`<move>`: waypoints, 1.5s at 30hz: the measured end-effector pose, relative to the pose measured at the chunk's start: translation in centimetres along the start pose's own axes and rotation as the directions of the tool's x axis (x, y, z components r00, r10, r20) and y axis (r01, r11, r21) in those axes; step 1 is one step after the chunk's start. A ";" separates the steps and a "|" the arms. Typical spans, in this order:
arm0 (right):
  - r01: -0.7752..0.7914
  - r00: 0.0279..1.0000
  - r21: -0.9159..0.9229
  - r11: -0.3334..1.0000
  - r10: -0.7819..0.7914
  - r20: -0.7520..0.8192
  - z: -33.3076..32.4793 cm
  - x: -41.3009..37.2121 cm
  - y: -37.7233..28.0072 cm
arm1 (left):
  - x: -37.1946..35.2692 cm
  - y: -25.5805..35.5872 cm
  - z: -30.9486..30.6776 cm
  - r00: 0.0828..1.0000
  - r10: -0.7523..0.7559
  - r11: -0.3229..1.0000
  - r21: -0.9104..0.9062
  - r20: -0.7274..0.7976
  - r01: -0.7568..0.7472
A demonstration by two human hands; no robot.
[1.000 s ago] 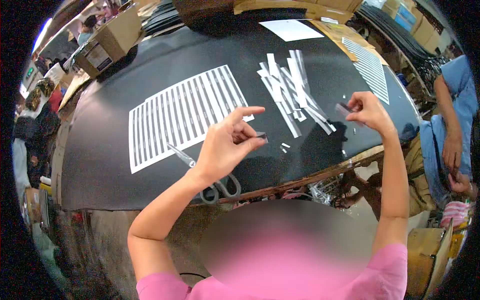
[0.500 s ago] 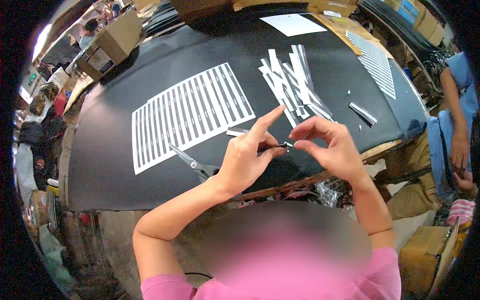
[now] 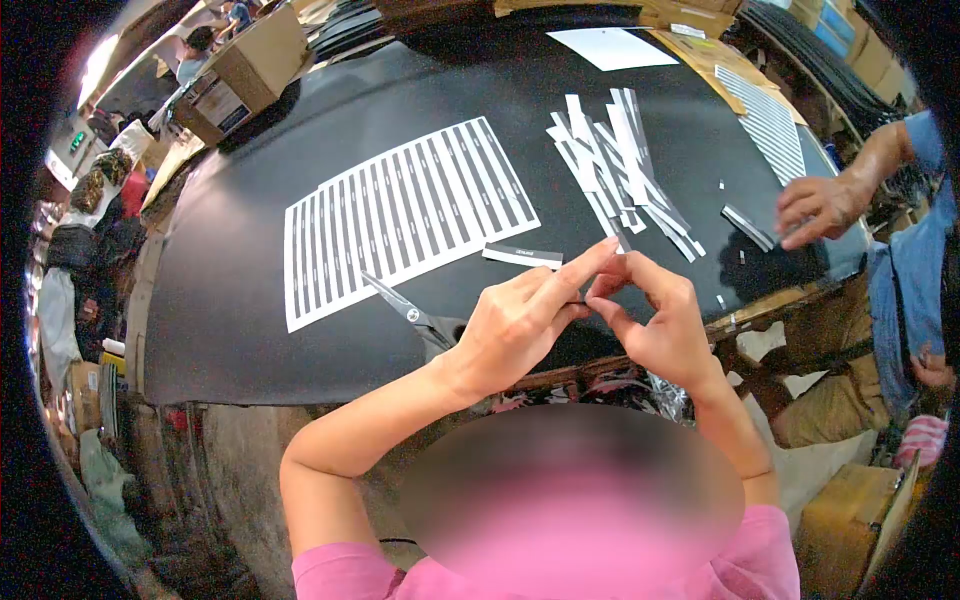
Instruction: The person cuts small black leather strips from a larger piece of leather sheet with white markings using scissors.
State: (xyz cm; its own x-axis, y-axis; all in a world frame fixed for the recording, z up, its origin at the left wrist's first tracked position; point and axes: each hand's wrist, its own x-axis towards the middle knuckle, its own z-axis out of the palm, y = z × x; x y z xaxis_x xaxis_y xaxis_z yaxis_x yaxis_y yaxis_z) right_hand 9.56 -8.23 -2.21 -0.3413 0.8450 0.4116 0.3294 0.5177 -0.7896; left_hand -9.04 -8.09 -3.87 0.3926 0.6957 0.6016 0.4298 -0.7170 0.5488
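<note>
In the head view, the only one given, the two hands are brought together above the near part of the black table (image 3: 240, 345). By the left hand (image 3: 515, 330), a narrow pinch is made, and in it a small dark piece (image 3: 580, 300) seems to be held; only an edge of it is shown, the rest being covered by the fingers. The right hand (image 3: 662, 315) is curled just beside, its thumb and forefinger kept close to the same piece; whether it is gripped there also cannot be told. The step in hand is therefore judged to be a fine working of this piece at the fingertips. For the next move, a light, steady pinch would be called for, since the piece is small and could easily be dropped.

Near the left hand, a loose strip (image 3: 522, 256) is laid beside the striped sheet (image 3: 410, 220), and the scissors (image 3: 410, 315) are rested with their tip on that sheet. Beyond the hands, a pile of cut strips (image 3: 630, 150) is spread. At the right, a co-worker's hand (image 3: 825, 208) is held near a short striped piece (image 3: 748, 228); contact cannot be confirmed.
</note>
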 end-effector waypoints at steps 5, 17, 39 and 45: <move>0.126 0.977 -0.109 0.986 -0.142 -0.157 0.6 -0.6 0.6 | -0.6 0.2 -1.4 0.993 -0.117 0.992 0.045 -0.007 0.117; 0.116 0.990 -0.195 0.974 -0.129 -0.056 -0.2 -1.3 2.5 | -2.3 -2.0 -3.3 0.998 -0.052 0.985 0.166 0.036 0.046; 0.215 0.977 -0.389 0.896 -0.189 0.104 0.8 4.3 3.3 | -3.2 -3.6 -4.6 0.997 -0.066 0.989 0.134 0.049 0.059; 0.090 0.985 -0.345 0.934 -0.032 0.170 4.3 6.5 3.9 | -3.4 -4.1 -4.1 0.998 -0.054 0.986 0.158 0.020 0.050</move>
State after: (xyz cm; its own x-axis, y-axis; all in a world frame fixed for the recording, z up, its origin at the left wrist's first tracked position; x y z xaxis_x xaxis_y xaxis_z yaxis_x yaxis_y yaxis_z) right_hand 4.89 -1.28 -4.60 -0.4964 0.7930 0.3532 0.5804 0.6058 -0.5442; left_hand -15.51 -7.74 -5.77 0.3848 0.7339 0.5597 0.5716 -0.6656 0.4798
